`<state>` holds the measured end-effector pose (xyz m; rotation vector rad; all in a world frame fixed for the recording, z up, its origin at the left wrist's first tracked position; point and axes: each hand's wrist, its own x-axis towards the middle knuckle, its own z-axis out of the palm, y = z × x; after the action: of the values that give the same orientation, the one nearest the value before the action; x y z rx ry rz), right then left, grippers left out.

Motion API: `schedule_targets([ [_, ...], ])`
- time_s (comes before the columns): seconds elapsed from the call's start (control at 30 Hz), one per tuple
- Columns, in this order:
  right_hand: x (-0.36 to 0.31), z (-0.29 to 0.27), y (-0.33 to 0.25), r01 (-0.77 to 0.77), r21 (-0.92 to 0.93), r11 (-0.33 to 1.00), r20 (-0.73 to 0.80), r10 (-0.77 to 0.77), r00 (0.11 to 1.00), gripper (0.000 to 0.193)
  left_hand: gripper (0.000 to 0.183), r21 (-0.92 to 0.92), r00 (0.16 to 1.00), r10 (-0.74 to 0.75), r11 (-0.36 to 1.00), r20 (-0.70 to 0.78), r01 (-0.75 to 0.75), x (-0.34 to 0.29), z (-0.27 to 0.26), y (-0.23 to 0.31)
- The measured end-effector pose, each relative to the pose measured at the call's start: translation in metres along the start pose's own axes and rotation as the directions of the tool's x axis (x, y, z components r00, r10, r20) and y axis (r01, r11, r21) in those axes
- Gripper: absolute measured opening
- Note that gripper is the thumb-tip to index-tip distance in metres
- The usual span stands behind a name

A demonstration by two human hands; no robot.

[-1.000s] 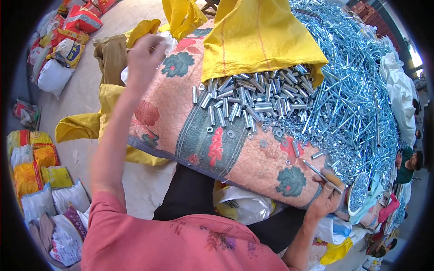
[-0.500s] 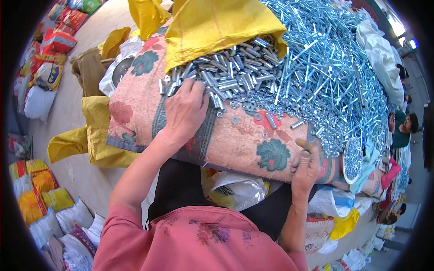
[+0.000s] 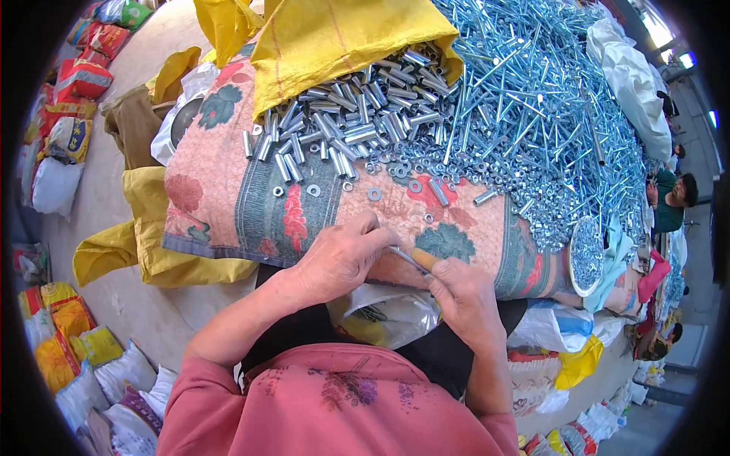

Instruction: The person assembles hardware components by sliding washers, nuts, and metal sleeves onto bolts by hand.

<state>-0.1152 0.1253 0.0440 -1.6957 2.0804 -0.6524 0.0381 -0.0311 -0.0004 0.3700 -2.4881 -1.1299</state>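
Close together above my lap, my left hand (image 3: 342, 254) and my right hand (image 3: 468, 300) meet at a thin metal bolt (image 3: 409, 260). My right thumb and fingers are closed around the bolt's near end; a tan cover (image 3: 424, 259) sits on one of its fingers. The left fingers are pinched at the bolt's other end, and what small part they hold is hidden. Just beyond lie a heap of short metal sleeves (image 3: 357, 125), loose washers (image 3: 374, 194) and nuts on a flowered padded cloth (image 3: 220, 182).
A yellow woven sack (image 3: 342, 45) lies over the sleeves. Long bolts (image 3: 525, 99) are piled at the far right, beside a white bowl (image 3: 586, 258) of small parts. A clear plastic bag (image 3: 395, 315) hangs at my lap. Filled bags (image 3: 122, 372) line the left; another person (image 3: 673, 201) is at the far right.
My left hand has come back from the sleeves toward my lap. My right hand has moved left to meet it, and the bolt now shows between them.
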Motion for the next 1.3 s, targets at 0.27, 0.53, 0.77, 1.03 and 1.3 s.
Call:
schedule_targets([
  [0.27, 0.025, 0.021, -0.022, 0.014, 0.52, 0.854, -0.252, 0.138, 0.958, 0.023, 0.013, -0.956, 0.916, -0.281, -0.015, 0.287, 0.294, -0.006, 0.008, 0.013],
  [0.53, 0.054, 0.036, -0.044, 0.25, 0.502, 0.828, -0.464, 0.014, 0.886, 0.043, 0.014, -0.96, 0.858, -0.433, -0.162, 0.276, 0.227, -0.01, 0.027, 0.026],
  [0.77, 0.073, 0.016, -0.011, 0.032, 0.384, 0.923, -0.438, 0.151, 0.886, 0.025, 0.019, -0.954, 0.874, -0.383, -0.152, 0.299, 0.26, -0.019, 0.018, 0.008],
  [1.03, 0.102, 0.03, 0.031, -0.036, -0.488, 0.872, -0.372, -0.17, 0.913, 0.012, 0.038, -0.815, 0.85, -0.39, 0.317, 0.354, 0.485, -0.02, 0.01, 0.014],
  [1.3, 0.059, 0.014, 0.026, 0.0, -0.178, 0.984, -0.246, -0.045, 0.968, 0.009, 0.037, -0.83, 0.856, -0.452, 0.353, 0.253, 0.432, -0.033, 0.005, 0.01],
])
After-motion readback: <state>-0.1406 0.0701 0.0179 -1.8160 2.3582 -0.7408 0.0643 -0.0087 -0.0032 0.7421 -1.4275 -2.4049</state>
